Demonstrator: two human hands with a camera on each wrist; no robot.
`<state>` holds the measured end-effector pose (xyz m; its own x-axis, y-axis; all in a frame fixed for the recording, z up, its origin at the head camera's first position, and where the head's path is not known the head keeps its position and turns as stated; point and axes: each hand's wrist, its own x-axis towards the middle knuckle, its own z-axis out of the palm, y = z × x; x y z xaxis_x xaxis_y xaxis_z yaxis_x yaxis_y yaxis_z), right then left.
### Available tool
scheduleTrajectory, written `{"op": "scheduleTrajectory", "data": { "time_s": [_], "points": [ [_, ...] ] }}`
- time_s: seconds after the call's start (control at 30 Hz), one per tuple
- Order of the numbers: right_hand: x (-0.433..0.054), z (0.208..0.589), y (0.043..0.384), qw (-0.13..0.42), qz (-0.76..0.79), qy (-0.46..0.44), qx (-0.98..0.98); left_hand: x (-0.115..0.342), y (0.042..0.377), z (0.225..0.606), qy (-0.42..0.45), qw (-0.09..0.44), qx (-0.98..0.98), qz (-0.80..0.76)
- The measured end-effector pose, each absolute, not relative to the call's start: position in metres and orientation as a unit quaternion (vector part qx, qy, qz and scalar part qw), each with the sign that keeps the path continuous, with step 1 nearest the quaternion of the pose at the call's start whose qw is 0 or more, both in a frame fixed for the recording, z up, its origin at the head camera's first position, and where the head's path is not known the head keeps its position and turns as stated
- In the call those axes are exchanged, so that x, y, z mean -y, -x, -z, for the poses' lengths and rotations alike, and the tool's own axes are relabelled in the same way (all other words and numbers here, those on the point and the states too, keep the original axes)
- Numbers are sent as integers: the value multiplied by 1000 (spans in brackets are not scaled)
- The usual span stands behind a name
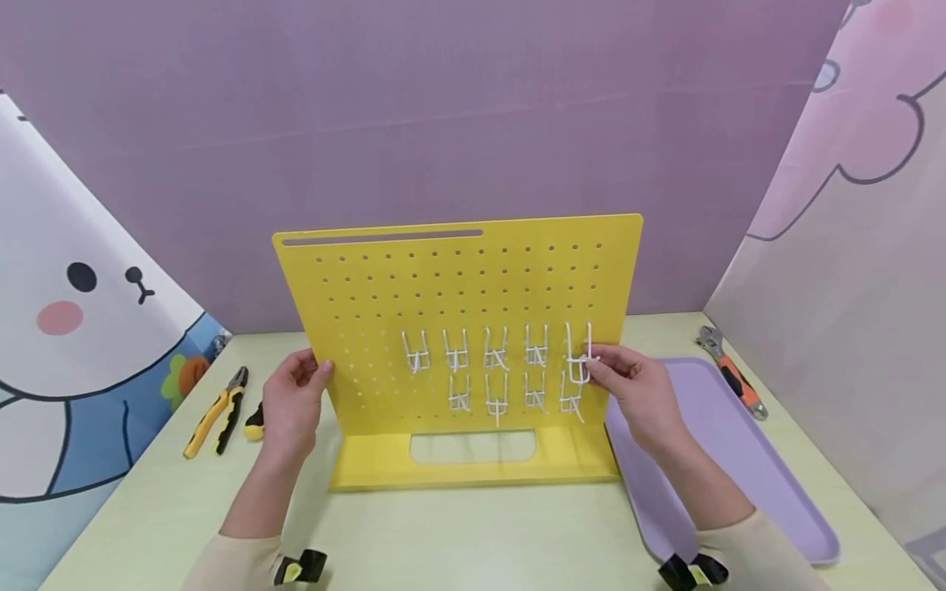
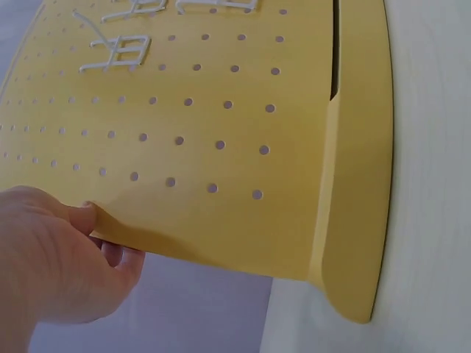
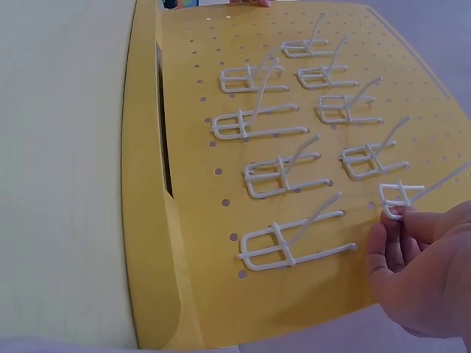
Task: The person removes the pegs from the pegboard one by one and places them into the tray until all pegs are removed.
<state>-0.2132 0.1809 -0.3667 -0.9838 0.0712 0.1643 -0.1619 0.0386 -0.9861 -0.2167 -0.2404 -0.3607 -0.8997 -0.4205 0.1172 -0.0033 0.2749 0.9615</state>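
Observation:
A yellow pegboard [image 1: 377, 328] stands on its base on the table, rows of small holes across it. Several white wire hooks [image 1: 456, 358] hang on it in two rows. With thumb and fingers my left hand [image 1: 291, 402] grips the board's left edge; in the left wrist view the thumb lies on the front face. My right hand [image 1: 639, 390] pinches another white wire hook [image 3: 397, 195] by its lower end, at the right end of the upper row. That hook stands out toward me from the board face in the head view.
To the left lie yellow-and-black pliers [image 1: 216, 412] and a yellow-and-black handle [image 1: 254, 423], partly hidden behind my left hand. On the right a purple tray [image 1: 739, 460] reaches close to the board's base. An adjustable wrench [image 1: 732, 373] with an orange-and-black handle lies beyond it.

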Motion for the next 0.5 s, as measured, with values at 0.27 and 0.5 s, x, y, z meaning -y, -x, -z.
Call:
{"op": "scheduleTrajectory", "data": {
  "time_s": [0.27,0.5],
  "points": [
    [-179,369,214,97,-732,-44,673,240,218,364,-130,185,777,587],
    [-187,366,212,99,-728,-62,676,241,219,367,-125,196,776,586]
  ]
}}
